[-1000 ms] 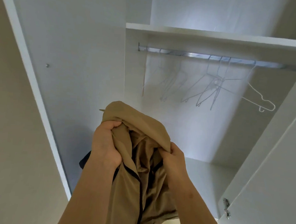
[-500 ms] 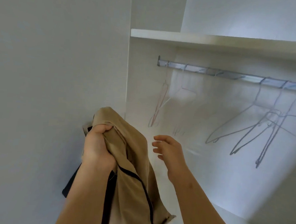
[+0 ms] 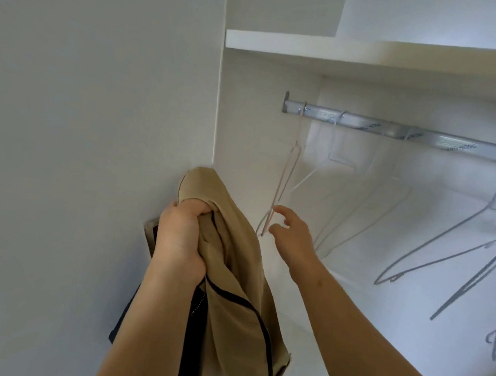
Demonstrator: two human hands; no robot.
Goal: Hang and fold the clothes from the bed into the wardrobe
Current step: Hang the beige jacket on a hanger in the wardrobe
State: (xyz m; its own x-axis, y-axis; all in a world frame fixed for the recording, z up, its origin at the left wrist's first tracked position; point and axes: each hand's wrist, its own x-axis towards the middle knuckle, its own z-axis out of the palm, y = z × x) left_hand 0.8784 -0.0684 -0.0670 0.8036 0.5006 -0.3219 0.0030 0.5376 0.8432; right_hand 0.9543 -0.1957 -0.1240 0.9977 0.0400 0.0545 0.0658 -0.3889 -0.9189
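Head view, inside the white wardrobe (image 3: pixel 101 91): your left hand (image 3: pixel 180 236) grips a bunched tan garment (image 3: pixel 237 251) with dark piping, fingers curled tight round a fold near its top. The cloth is held up in front of the wardrobe's left side panel and hangs down over your forearm. Your right hand (image 3: pixel 291 238) is stretched out beside it, holding nothing, fingers loosely spread and slightly bent. Its fingertips (image 3: pixel 277 210) sit right at the lower end of a thin pink wire hanger (image 3: pixel 284 184); whether they touch the wire cannot be told. That hanger hangs from the left end of a metal rail (image 3: pixel 389 129) fixed under a white shelf (image 3: pixel 365 54). Further right along the rail hang pale white wire hangers (image 3: pixel 352 214), faint against the back wall, and beyond them a cluster of grey wire hangers (image 3: pixel 440 257) tilted at the right edge.
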